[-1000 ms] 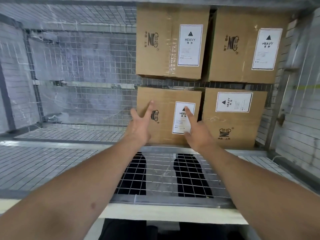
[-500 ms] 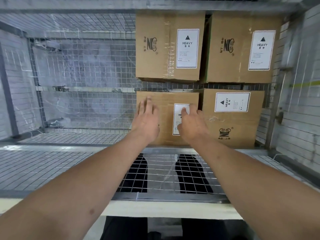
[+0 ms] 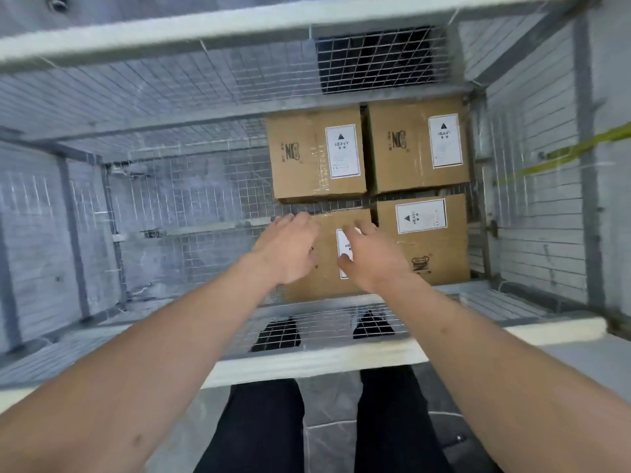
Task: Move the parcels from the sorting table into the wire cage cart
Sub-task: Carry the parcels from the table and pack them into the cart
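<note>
Four parcels sit at the right of the cart (image 3: pixel 78 233), two on an upper wire shelf, two below; the lower left parcel (image 3: pixel 324 268) is the one in hand, resting on the lower shelf (image 3: pixel 341 322) just beside the lower right parcel (image 3: pixel 426 240). The left hand (image 3: pixel 286 247) lies over its front face with fingers loosely extended, holding nothing; the right hand (image 3: pixel 368 257) lies across its white label (image 3: pixel 343 247), fingers relaxed, gripping nothing. The step looks like seating this parcel; to do it well, press with flat palms low on the face, evenly on both sides, so it slides square and does not twist; bring it flush with its neighbour; keep fingertips out of the gap under the upper left parcel (image 3: pixel 317 158). The tabletop is not in view.
</note>
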A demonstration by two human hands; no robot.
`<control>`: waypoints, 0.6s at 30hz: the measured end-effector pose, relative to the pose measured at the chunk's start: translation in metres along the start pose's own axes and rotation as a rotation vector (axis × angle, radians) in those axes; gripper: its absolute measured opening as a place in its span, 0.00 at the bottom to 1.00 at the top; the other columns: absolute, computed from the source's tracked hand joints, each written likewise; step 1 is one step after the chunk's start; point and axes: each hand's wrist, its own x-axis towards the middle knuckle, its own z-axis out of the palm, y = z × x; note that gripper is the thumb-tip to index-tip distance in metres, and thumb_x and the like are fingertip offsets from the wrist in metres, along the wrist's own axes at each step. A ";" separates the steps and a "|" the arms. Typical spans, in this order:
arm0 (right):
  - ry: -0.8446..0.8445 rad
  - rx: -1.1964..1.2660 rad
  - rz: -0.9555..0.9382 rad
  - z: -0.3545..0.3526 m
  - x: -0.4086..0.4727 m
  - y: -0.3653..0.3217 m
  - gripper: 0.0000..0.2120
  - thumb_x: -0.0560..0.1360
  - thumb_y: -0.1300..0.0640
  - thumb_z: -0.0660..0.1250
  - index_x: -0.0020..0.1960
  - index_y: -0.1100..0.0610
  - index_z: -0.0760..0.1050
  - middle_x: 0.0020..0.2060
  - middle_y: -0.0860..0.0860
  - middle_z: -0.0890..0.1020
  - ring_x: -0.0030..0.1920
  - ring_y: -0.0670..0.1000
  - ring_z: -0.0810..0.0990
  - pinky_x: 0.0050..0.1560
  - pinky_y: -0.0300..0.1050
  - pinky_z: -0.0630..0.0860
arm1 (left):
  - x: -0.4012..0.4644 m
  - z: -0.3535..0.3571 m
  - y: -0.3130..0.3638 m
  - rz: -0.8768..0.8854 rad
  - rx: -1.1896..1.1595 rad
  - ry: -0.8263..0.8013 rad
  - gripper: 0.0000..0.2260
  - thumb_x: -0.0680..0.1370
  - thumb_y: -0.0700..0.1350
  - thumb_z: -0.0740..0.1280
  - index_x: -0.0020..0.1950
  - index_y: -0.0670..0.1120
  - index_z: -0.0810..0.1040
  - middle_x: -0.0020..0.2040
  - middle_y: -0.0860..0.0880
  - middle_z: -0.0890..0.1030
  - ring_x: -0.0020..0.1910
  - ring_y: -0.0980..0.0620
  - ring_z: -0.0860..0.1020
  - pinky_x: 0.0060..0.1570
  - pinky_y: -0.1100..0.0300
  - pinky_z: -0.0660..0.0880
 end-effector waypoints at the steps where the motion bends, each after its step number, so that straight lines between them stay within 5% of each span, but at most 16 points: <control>1: -0.005 -0.008 0.000 -0.011 -0.011 -0.006 0.28 0.82 0.47 0.63 0.80 0.53 0.63 0.77 0.55 0.66 0.71 0.59 0.70 0.63 0.53 0.72 | -0.010 -0.014 0.002 0.014 0.024 0.002 0.21 0.80 0.49 0.65 0.72 0.43 0.72 0.70 0.40 0.72 0.69 0.38 0.72 0.72 0.43 0.68; 6: 0.079 0.037 0.048 -0.069 -0.075 -0.038 0.31 0.80 0.43 0.64 0.80 0.50 0.62 0.80 0.57 0.63 0.78 0.60 0.64 0.73 0.58 0.67 | -0.066 -0.084 0.016 0.094 0.132 0.038 0.30 0.81 0.53 0.64 0.81 0.47 0.62 0.77 0.40 0.66 0.74 0.38 0.67 0.76 0.40 0.64; 12: 0.254 0.037 0.095 -0.136 -0.164 -0.074 0.32 0.80 0.41 0.64 0.80 0.49 0.63 0.80 0.56 0.64 0.79 0.60 0.63 0.75 0.60 0.66 | -0.137 -0.166 0.040 0.178 0.208 0.140 0.24 0.82 0.55 0.62 0.76 0.47 0.68 0.74 0.41 0.69 0.73 0.39 0.68 0.73 0.40 0.66; 18: 0.420 0.026 0.098 -0.193 -0.248 -0.094 0.32 0.80 0.40 0.62 0.81 0.48 0.62 0.80 0.56 0.64 0.78 0.60 0.64 0.75 0.60 0.66 | -0.206 -0.236 0.083 0.248 0.274 0.257 0.27 0.83 0.55 0.61 0.81 0.50 0.62 0.79 0.43 0.65 0.77 0.41 0.64 0.77 0.43 0.62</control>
